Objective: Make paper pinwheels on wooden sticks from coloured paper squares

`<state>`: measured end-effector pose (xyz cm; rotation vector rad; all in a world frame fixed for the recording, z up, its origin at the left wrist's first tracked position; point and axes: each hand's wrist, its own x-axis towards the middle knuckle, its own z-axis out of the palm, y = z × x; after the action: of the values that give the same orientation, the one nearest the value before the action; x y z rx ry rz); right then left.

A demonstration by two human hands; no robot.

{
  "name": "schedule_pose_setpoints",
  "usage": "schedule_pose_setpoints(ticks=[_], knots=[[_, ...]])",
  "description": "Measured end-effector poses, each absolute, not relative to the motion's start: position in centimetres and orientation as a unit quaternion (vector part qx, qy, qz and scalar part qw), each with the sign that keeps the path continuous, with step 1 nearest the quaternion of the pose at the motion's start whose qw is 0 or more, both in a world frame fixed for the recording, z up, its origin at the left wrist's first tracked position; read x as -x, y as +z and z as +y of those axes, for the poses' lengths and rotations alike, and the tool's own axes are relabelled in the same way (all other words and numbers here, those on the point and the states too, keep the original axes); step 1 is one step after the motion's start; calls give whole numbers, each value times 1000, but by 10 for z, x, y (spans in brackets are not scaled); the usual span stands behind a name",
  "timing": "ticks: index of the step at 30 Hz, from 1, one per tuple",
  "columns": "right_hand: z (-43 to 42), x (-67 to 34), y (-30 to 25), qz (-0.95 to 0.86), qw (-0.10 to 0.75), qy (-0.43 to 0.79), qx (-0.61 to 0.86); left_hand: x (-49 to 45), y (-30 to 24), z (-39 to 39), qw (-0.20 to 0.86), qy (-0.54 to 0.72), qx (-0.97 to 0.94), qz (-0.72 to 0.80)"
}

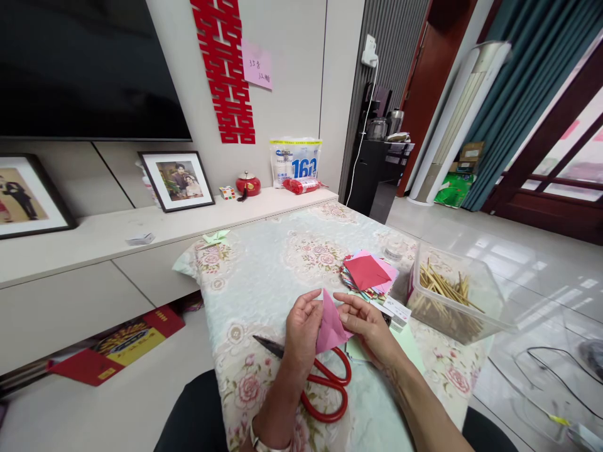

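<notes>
A piece of pink paper point(331, 329), folded to a point at its top, is held up between my two hands above the table. My left hand point(304, 326) pinches its left edge. On the other side, the fingers of my right hand point(365, 320) grip the right edge. Beneath my left wrist lie scissors point(325, 414) with red handles, their dark blades pointing left. Light green paper sheets point(409, 345) rest under my right forearm. Just beyond my right hand is a stack of coloured square papers point(367, 273), a red one on top.
A clear plastic bin point(447, 317) of thin wooden sticks point(443, 285) stands at the table's right. A green folded paper piece point(217, 238) lies at the far left corner. Behind the floral-covered table point(264, 270), a white cabinet point(188, 223) carries framed photos, a red pot point(247, 184) and bags.
</notes>
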<state>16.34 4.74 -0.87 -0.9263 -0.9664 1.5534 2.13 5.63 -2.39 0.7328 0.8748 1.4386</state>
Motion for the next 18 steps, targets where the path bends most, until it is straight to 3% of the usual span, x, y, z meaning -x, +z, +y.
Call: schedule_pose_setpoints(ticks=[18], knots=[[49,-162,-9,-386,530,649,386,-21,-23,55,602,617,-325,389]])
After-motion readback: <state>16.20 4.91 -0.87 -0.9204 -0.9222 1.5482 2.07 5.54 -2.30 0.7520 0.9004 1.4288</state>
